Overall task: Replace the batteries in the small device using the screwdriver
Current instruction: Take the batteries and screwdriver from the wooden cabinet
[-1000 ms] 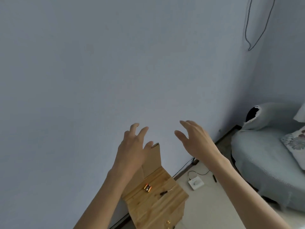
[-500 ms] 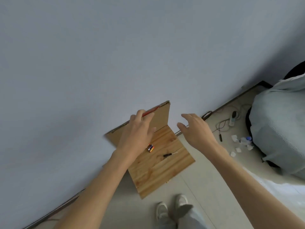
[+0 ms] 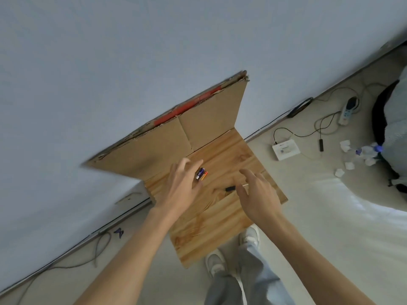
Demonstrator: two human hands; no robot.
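Two batteries (image 3: 201, 173), one purple and one orange, lie side by side on a small wooden table (image 3: 211, 230). A small screwdriver (image 3: 230, 188) with a black handle lies to their right; my right hand covers part of its shaft. My left hand (image 3: 181, 188) hovers with spread fingers just left of the batteries and holds nothing. My right hand (image 3: 257, 194) hovers open over the screwdriver, its thumb close to the handle. I see no small device on the table.
A cardboard sheet (image 3: 176, 135) leans against the wall behind the table. On the floor to the right lie a white box (image 3: 285, 149) with cables, a remote (image 3: 349, 111) and crumpled tissues (image 3: 348, 155). My feet (image 3: 231, 254) stand at the table's near edge.
The view has tilted down from the wall to the table. Both hands have come down from in front of the wall to just above the tabletop, near the batteries and screwdriver.
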